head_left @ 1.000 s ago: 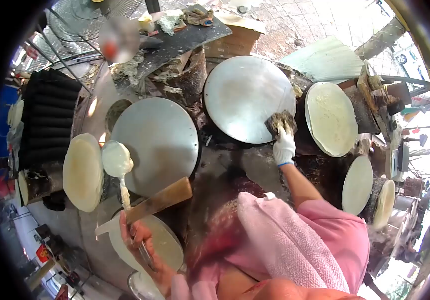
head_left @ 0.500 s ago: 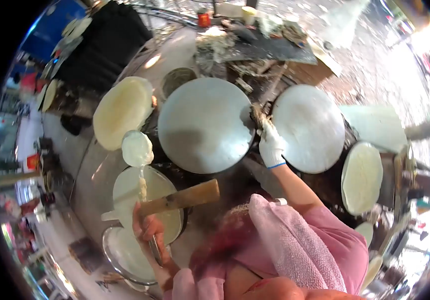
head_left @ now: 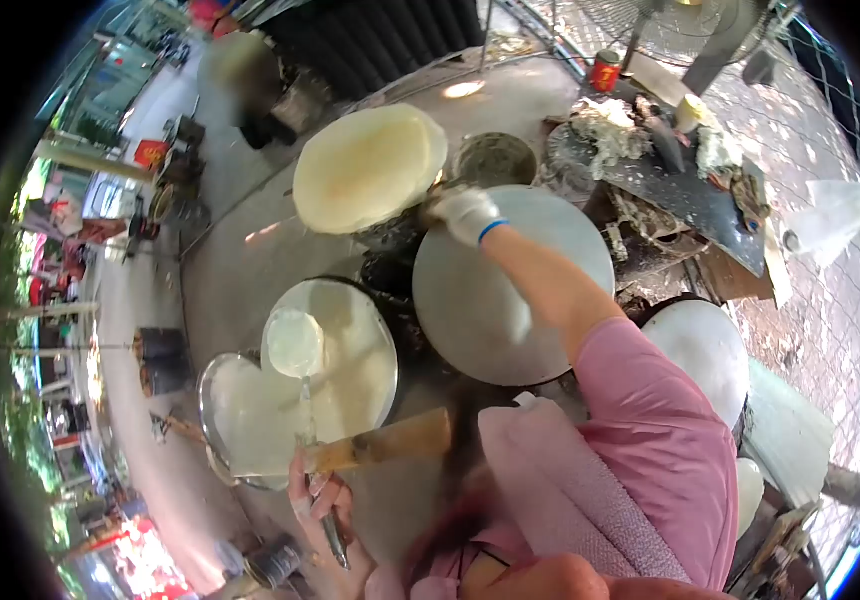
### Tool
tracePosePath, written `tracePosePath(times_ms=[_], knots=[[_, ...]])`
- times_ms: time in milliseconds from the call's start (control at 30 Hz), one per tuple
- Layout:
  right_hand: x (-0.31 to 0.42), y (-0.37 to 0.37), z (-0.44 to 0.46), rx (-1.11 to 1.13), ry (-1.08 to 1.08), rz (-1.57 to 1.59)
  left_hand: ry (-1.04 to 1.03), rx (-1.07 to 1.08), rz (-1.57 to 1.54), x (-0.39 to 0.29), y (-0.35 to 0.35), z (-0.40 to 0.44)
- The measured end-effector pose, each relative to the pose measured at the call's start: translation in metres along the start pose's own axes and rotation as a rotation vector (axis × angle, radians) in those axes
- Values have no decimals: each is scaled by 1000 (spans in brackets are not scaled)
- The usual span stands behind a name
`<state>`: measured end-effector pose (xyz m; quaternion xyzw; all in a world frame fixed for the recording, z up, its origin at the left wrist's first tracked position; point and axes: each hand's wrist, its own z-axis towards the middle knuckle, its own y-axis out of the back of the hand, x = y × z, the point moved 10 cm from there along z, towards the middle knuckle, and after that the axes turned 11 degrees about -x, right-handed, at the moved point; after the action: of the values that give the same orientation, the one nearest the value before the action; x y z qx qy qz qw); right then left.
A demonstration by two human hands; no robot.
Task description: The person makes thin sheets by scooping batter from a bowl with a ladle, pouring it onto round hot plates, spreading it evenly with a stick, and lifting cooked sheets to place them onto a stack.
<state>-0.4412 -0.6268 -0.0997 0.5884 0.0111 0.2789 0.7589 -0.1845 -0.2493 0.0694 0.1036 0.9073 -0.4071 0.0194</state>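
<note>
My left hand [head_left: 325, 505] is closed around a ladle [head_left: 294, 342] and a flat wooden scraper [head_left: 385, 443]. Pale batter coats the ladle's bowl, which hangs over a wide round basin [head_left: 393, 350] of cream-coloured batter. My right hand [head_left: 470, 215], in a white glove with a blue cuff, reaches across a large round grey griddle [head_left: 490, 310] to its upper left edge. Its fingers are bent around a dark rag [head_left: 435, 208], mostly hidden by the glove. Left of that edge lies a round yellowish flatbread sheet [head_left: 370, 170].
A metal-rimmed basin [head_left: 204, 415] of batter adjoins the first. Another griddle [head_left: 705, 355] is on the right, partly behind my arm. A bucket [head_left: 495, 160] stands beyond the large griddle. A cluttered dark board [head_left: 690, 215] and a red can [head_left: 605, 72] are at the back right.
My right hand has moved left with the rag, from between the two griddles to the large griddle's upper left edge. The ladle and scraper stay in my left hand; the view has turned left.
</note>
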Motion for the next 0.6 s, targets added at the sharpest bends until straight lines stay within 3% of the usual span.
tracePosePath(times_ms=[33,100,167,200,267,300,333,367,433,500,533,600], knots=[[48,-12,-11,84,65,31,83,52,-33,4,0,-4],[140,13,-67,322,176,204,49,61,-15,4,-5,-8],[200,-5,-152,133,538,-126,-31,35,-28,-6,6,-10],[205,6,-197,70,589,9,-75,30,-7,-9,8,-10],[198,34,-282,374,756,12,36,124,-16,4,-3,-11],[179,20,-327,634,822,-29,112,176,-12,12,-11,-7],[149,8,-355,579,640,129,155,199,19,10,-6,-3],[128,41,-349,683,491,224,170,200,41,10,-2,0],[99,145,-306,858,200,429,23,-16,14,10,1,1],[34,227,-260,84,6,464,-135,-147,48,25,-17,-10],[-32,227,-277,193,-605,342,-87,-100,51,30,-22,-5],[-135,261,-279,-435,-671,422,128,112,44,35,-26,13]])
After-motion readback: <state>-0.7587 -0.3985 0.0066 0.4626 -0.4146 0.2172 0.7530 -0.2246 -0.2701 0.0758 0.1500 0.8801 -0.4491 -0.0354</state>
